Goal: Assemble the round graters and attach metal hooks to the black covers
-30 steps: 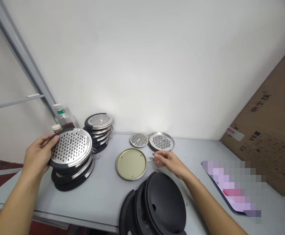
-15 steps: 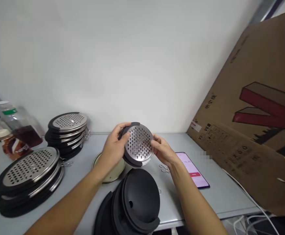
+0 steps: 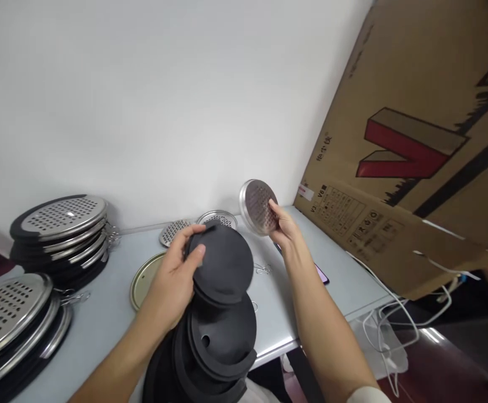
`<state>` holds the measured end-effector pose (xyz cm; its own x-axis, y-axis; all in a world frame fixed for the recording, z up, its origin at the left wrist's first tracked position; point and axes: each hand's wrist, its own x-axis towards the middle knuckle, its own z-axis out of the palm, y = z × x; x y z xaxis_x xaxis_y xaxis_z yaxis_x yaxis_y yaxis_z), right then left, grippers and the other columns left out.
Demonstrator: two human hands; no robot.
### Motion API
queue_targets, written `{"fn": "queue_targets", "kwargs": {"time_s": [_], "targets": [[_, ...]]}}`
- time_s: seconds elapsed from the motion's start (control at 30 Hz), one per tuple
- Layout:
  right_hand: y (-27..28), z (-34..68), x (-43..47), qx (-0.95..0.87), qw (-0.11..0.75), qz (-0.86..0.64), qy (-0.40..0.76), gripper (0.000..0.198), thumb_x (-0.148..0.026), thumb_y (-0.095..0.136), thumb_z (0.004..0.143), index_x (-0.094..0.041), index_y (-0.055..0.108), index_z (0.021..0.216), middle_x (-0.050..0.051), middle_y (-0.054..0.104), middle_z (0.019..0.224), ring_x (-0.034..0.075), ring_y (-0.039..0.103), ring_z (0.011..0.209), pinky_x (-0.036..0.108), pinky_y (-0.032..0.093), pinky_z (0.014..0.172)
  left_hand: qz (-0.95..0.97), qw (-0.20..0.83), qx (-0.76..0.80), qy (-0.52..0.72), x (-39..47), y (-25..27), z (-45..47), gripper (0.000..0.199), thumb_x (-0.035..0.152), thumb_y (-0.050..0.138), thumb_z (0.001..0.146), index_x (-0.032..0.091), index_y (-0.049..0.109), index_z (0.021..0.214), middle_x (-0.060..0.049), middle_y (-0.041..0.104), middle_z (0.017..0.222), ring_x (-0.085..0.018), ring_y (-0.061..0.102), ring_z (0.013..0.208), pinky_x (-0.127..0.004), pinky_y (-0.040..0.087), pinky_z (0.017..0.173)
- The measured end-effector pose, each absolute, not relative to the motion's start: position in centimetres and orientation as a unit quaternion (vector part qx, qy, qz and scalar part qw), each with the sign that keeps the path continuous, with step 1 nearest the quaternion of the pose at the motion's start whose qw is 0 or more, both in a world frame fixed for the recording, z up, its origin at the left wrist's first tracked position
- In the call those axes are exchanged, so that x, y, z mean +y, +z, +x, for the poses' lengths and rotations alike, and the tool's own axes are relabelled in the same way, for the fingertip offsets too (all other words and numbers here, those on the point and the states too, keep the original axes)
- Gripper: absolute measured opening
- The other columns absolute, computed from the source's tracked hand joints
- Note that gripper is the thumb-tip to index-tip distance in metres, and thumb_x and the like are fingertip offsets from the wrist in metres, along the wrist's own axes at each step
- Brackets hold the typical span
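Observation:
My left hand (image 3: 170,277) grips a round black cover (image 3: 225,263) by its left edge, thumb on top, tilted above a pile of similar black covers (image 3: 227,330). My right hand (image 3: 286,229) holds up a round perforated metal strainer lid (image 3: 258,207) by its right edge, apart from the black cover. Behind the left hand, a perforated metal plate (image 3: 172,230) and a metal-rimmed perforated lid (image 3: 223,217) lie by the wall. Partly behind my left wrist is a greenish-gold round lid (image 3: 143,282).
Two stacks of black-edged strainer lids, a taller one (image 3: 61,215) and a nearer one (image 3: 9,313), stand at left with wire clips. A phone (image 3: 322,275) lies behind my right forearm. A large cardboard box (image 3: 353,207) leans at right, and white cables (image 3: 395,313) hang past the table edge.
Both hands were on the black-edged strainer lid; now the metal lid is off to the right in my right hand. My left hand holds a black cover lower down. The view has turned right.

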<state>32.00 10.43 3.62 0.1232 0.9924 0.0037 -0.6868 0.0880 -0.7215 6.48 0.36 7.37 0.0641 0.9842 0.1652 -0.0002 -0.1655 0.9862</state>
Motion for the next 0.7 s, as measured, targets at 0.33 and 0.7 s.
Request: {"fn": "queue_targets", "kwargs": {"time_s": [0.33, 0.7], "targets": [[2.1, 27.8, 10.2, -0.275, 0.659, -0.303, 0.631, 0.019, -0.023, 0.08, 0.071, -0.018, 0.068, 0.085, 0.001, 0.076, 0.077, 0.017, 0.071, 0.074, 0.028, 0.06, 0.074, 0.798, 0.266, 0.475, 0.26, -1.8, 5.1, 6.2, 0.036, 0.03, 0.06, 0.086, 0.031, 0.062, 0.121, -0.009, 0.066, 0.117, -0.033, 0.061, 0.11, -0.049, 0.047, 0.095], [2.1, 21.1, 6.8, -0.297, 0.57, -0.317, 0.698, 0.024, -0.044, 0.072, 0.079, -0.022, 0.069, 0.089, 0.0, 0.071, 0.072, 0.017, 0.066, 0.067, 0.027, 0.055, 0.062, 0.725, 0.371, 0.403, 0.417, 1.4, 6.4, 4.2, 0.067, 0.048, 0.051, 0.095, 0.031, 0.022, 0.153, -0.008, 0.035, 0.156, -0.027, 0.038, 0.139, -0.042, 0.041, 0.109]]}}
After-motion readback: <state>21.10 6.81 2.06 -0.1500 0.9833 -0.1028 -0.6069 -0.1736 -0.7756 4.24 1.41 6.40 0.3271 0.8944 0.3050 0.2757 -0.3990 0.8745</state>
